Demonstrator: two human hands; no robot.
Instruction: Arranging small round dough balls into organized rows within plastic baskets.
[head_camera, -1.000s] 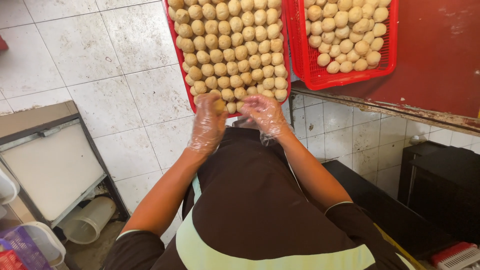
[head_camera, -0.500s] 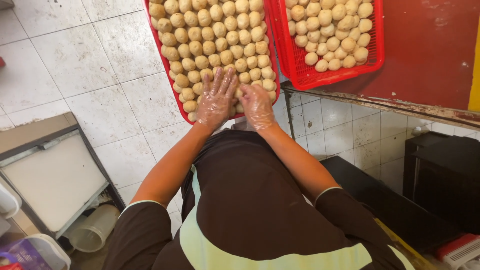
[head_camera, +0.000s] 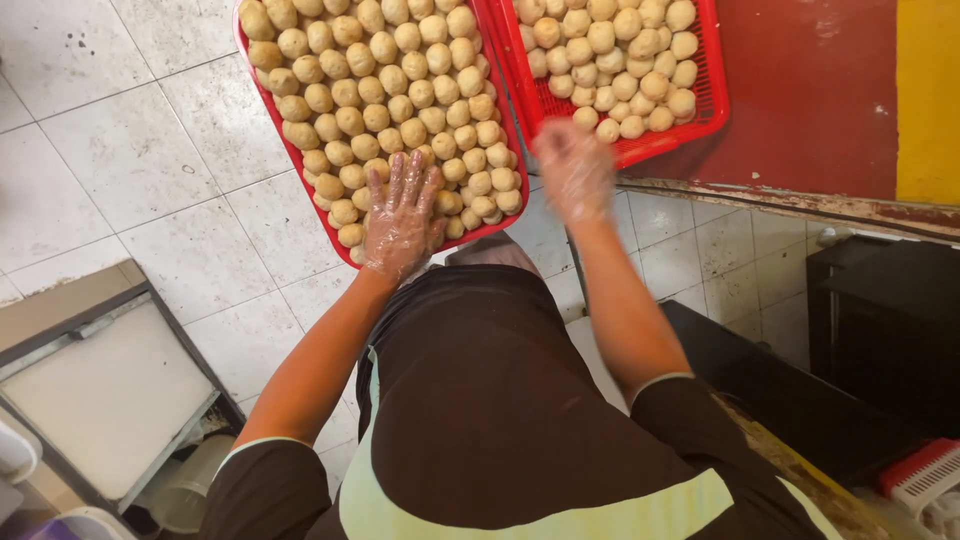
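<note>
Two red plastic trays hold several round pale dough balls. The left tray (head_camera: 262, 92) reaches past the counter edge toward me; the right tray (head_camera: 712, 105) lies on the red counter. Both hands wear thin clear plastic gloves. My left hand (head_camera: 402, 218) lies flat, fingers spread, on the dough balls (head_camera: 400, 80) at the near end of the left tray. My right hand (head_camera: 574, 168) is blurred in mid-air between the two trays, just below the right tray's near corner, and I cannot tell whether it holds anything.
The red counter (head_camera: 820, 100) has a yellow band at the far right and a worn front edge. White floor tiles lie left and below. A grey cabinet top (head_camera: 100, 390) stands at lower left, a dark box (head_camera: 880, 330) at right.
My left hand stays flat on the dough in the left tray. My right hand has lifted off that tray and swung right toward the right tray. The view has shifted slightly.
</note>
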